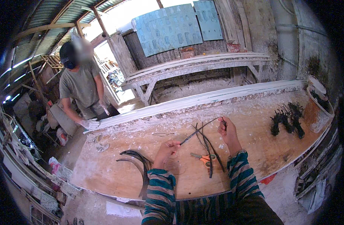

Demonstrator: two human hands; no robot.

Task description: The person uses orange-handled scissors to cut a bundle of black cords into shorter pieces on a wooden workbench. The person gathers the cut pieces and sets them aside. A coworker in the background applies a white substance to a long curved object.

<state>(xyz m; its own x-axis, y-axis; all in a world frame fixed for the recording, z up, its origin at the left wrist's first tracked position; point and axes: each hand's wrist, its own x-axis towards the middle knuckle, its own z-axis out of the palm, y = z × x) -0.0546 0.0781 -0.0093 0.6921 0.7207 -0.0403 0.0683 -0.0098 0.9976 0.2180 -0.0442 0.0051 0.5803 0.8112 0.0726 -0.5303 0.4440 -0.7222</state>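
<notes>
Stretched slantwise between my two hands is a thin dark strip (197, 132), perhaps rubber. My left hand (166, 152) pinches its lower end, and my right hand (228, 133) grips the upper end with fingers closed. Beneath it, several more dark strips (205, 139) lie crossed on the plywood table (250, 150). Orange-handled scissors (206, 159) rest there too, partly under those strips. Beside my left forearm sits a curved bunch of wider black strips (145, 165).
A long white-coated plank (202, 100) runs along the table's far edge. Tied black bundles (288, 119) lie at the right near a stained bucket (317, 110). Across the plank at the left stands a person (80, 82), one hand on its end. Behind is a white-spattered bench (202, 63).
</notes>
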